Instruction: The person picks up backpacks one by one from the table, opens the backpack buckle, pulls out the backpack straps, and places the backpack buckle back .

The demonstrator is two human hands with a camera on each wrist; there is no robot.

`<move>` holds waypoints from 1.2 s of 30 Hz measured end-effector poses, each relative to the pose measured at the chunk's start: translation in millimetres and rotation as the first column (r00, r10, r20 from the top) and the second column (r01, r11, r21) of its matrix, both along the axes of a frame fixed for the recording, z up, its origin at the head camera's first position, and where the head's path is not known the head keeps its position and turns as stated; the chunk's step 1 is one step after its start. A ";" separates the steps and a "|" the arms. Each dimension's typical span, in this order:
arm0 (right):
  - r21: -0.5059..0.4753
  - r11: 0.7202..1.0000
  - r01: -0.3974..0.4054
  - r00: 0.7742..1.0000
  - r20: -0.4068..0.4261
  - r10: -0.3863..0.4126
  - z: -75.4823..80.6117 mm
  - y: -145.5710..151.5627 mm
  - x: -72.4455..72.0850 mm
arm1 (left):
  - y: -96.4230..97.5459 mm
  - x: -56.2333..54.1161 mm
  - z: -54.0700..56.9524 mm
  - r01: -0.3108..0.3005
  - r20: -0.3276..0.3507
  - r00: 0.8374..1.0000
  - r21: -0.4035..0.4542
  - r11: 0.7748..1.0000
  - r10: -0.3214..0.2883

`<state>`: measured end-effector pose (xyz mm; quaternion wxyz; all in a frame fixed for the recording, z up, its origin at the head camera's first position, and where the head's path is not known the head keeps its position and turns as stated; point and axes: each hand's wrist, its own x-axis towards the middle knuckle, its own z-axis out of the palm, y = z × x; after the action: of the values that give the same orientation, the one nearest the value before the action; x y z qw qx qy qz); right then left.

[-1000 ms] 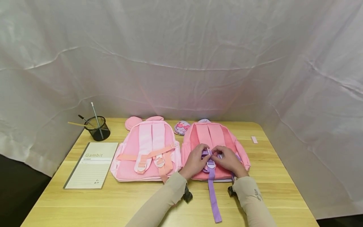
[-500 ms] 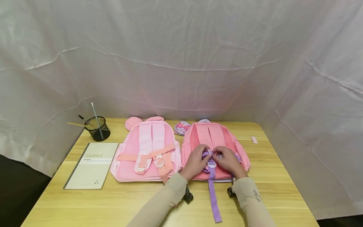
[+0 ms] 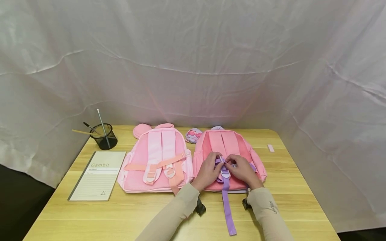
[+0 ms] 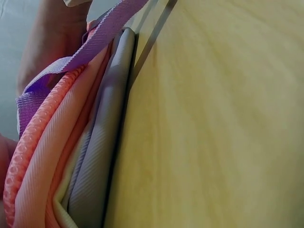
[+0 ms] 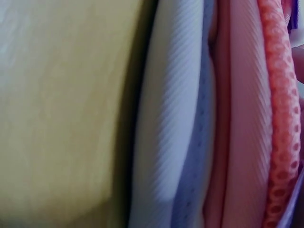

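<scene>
A coral-pink backpack (image 3: 208, 140) lies back side up on the table, its shoulder straps upward. Over its lower back, my left hand (image 3: 208, 170) and my right hand (image 3: 242, 170) meet fingertip to fingertip, both pinching purple webbing strap. A small white piece shows at the left fingertips. Just below them is a white buckle (image 3: 225, 173), from which a purple strap tail (image 3: 228, 207) hangs onto the table. The left wrist view has the purple webbing (image 4: 97, 42) crossing the bag's edge. In the right wrist view the bag's mesh edge (image 5: 283, 109) mostly hides the fingers.
Left of it lies a light pink backpack (image 3: 137, 177) with orange straps. Farther left are a notebook (image 3: 96, 180) and a black mesh pen cup (image 3: 108, 142). A purple round pouch (image 3: 193, 135) sits behind; a small pale pink block (image 3: 270, 148) lies right.
Both hands stay almost in place, fingers shifting slightly at the purple strap. The hanging strap tail has swung slightly right. The backpacks have not moved.
</scene>
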<state>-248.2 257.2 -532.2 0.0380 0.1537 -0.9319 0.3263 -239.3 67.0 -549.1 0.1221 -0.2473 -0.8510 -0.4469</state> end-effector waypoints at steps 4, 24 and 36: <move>-0.023 1.000 -0.015 1.000 0.001 0.015 0.1 0.6 0.8 | -0.8 0.1 0.0 0.003 0.024 1.000 0.000 1.000 -0.003; -0.120 0.989 0.082 0.976 -0.189 -0.104 -6.5 -0.4 1.2 | -1.5 1.0 0.0 0.000 -0.007 1.000 -0.022 1.000 0.000; -0.085 0.996 0.020 0.967 -0.251 -0.041 -5.8 0.2 2.4 | 0.1 0.0 -1.0 -0.001 -0.015 1.000 -0.021 1.000 0.000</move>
<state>-245.7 257.3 -538.0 0.1679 0.1779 -0.9076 0.3413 -239.3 67.1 -550.1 0.1261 -0.2518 -0.8549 -0.4358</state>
